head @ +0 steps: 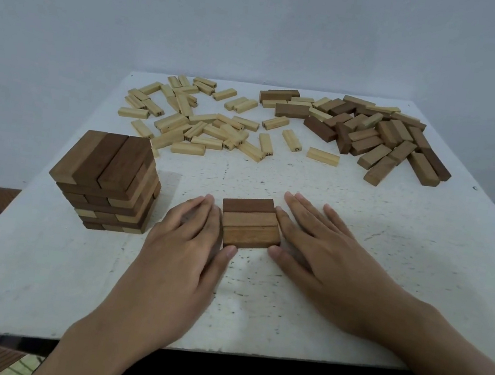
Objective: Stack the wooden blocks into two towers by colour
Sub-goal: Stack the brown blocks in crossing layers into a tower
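Wooden blocks, three brown ones (pixel 250 226) laid side by side, sat at the front middle of a speckled white table (pixel 351 297) before a pale blue-grey wall (pixel 262 24). The left hand (pixel 187 242) and right hand (pixel 319 254) pressed their ends with straight, unclenched fingers. One brown tower (pixel 110 180) stood left. Behind lay two loose heaps, pale blocks (pixel 199 117) and dark blocks (pixel 383 139)

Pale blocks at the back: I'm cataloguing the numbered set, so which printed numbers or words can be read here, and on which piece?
"12": on a stray pale block right of the pale heap.
"20": on a near-edge pale block of that heap.
"35": on a left-side pale block.
Other marks there are too small or blurred to read; the brown blocks show none.
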